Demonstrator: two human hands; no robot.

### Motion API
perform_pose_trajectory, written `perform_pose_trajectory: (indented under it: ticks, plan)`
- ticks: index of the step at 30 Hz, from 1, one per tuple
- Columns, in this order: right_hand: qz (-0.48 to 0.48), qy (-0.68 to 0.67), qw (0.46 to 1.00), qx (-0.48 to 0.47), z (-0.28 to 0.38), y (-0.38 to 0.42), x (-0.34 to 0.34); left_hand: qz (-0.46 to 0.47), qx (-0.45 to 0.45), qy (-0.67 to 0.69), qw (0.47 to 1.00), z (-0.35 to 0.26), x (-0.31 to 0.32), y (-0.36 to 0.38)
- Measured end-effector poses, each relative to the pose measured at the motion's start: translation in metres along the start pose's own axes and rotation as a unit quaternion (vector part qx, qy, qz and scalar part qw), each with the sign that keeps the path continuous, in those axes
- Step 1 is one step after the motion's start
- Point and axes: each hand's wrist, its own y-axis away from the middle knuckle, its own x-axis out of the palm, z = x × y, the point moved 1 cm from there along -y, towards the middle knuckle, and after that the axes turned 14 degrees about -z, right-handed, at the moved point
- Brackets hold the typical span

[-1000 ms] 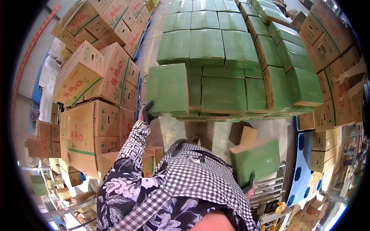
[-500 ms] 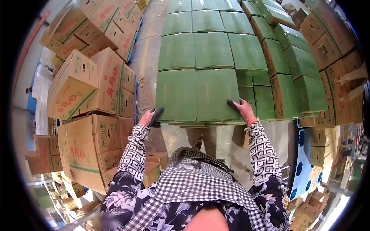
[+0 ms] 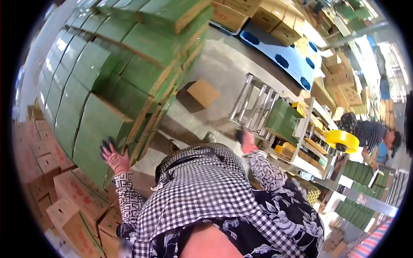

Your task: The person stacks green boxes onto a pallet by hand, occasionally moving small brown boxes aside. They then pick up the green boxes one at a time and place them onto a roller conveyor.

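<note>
At the far left, brown cartons (image 3: 79, 189) crowd the lower left corner of the stack of green boxes (image 3: 159, 43). On the stack's front edge, near that corner, lies the front box (image 3: 97, 131). The left hand (image 3: 116, 159) is by its edge, fingers spread and not gripping; whether the palm touches the cardboard I cannot tell.

Half a second ago, 2 hands framed 2 boxes at this edge. Now the view has swung right and the right hand has come away, so those boxes appear set down, as I judge it, and the stacking is between boxes.

Further right, 1 brown box (image 3: 203, 92) sits on the floor. The right hand (image 3: 247, 141) is blurred near the roller stand's (image 3: 241, 96) near edge; its grip I cannot tell. Another green box (image 3: 282, 120) sits toward the stand's right end.
</note>
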Motion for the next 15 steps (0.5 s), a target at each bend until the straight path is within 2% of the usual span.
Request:
perform_pose_trajectory:
  ticks: [1,2,3,5,6,7,9,10,11,12,13,14,15]
  plan:
    - [-0.003,-0.126,0.989,0.077,-0.02,-0.019,-0.011,-0.008,-0.048,-0.03,0.998,0.021,0.013,0.009]
    - [-0.019,-0.25,0.956,0.152,-0.04,-0.038,-0.022,-0.011,-0.059,-0.023,0.998,0.036,0.006,0.012]
    - [-0.023,-0.57,0.728,0.38,-0.045,-0.046,-0.029,-0.027,-0.045,-0.013,0.999,0.05,0.01,0.013]
    - [-0.033,-0.637,0.647,0.418,-0.033,-0.054,-0.046,-0.061,-0.024,-0.004,0.998,0.083,0.015,0.024]
    - [-0.022,-0.67,0.661,0.337,-0.035,-0.059,-0.05,-0.04,0.001,-0.021,0.999,0.088,0.012,0.021]
    - [-0.009,-0.701,0.666,0.255,-0.048,-0.065,-0.053,0.013,-0.01,-0.033,0.999,0.097,0.031,0.017]
    - [-0.046,-0.713,0.664,0.22,-0.072,-0.097,-0.041,0.034,-0.02,0.013,0.999,0.1,0.012,0.021]
    - [-0.078,-0.736,0.633,0.228,-0.062,-0.093,-0.047,0.011,-0.025,0.032,0.999,0.102,0.009,0.027]
    - [-0.092,-0.756,0.6,0.244,-0.038,-0.069,-0.056,0.042,-0.056,0.039,0.997,0.101,-0.003,0.028]
    - [-0.089,-0.761,0.584,0.268,-0.058,-0.085,-0.058,0.052,-0.08,0.029,0.995,0.098,-0.002,0.032]
    - [-0.097,-0.725,0.64,0.236,-0.04,-0.064,-0.063,0.062,-0.105,0.021,0.992,0.099,-0.003,0.037]
    - [-0.161,-0.706,0.662,0.191,-0.094,-0.097,-0.052,0.059,-0.107,0.039,0.992,0.097,-0.007,0.038]
    - [-0.214,-0.629,0.741,0.097,-0.125,-0.117,-0.042,0.055,-0.109,0.056,0.991,0.096,-0.011,0.039]
